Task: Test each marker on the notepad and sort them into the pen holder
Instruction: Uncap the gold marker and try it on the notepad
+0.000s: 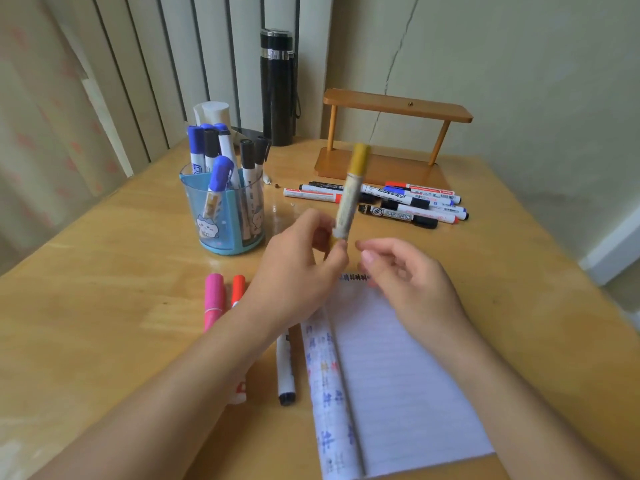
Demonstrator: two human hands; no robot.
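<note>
My left hand (298,268) pinches the lower end of a yellow-capped marker (349,192), holding it nearly upright above the table. Close to its right, my right hand (408,275) hovers with fingers loosely curled and nothing in them, over the top of the lined notepad (398,382). A blue transparent pen holder (225,216) at the left holds several blue and black capped markers. A pile of several markers (408,202) lies beyond my hands. Under my left forearm lie a pink marker (213,299), a red marker (238,289) and a black-capped white marker (285,368).
A small wooden shelf (391,133) stands behind the marker pile, with a black flask (278,88) to its left by the radiator. A white roll (214,112) stands behind the holder. The wooden table (104,306) ends at the right above the floor.
</note>
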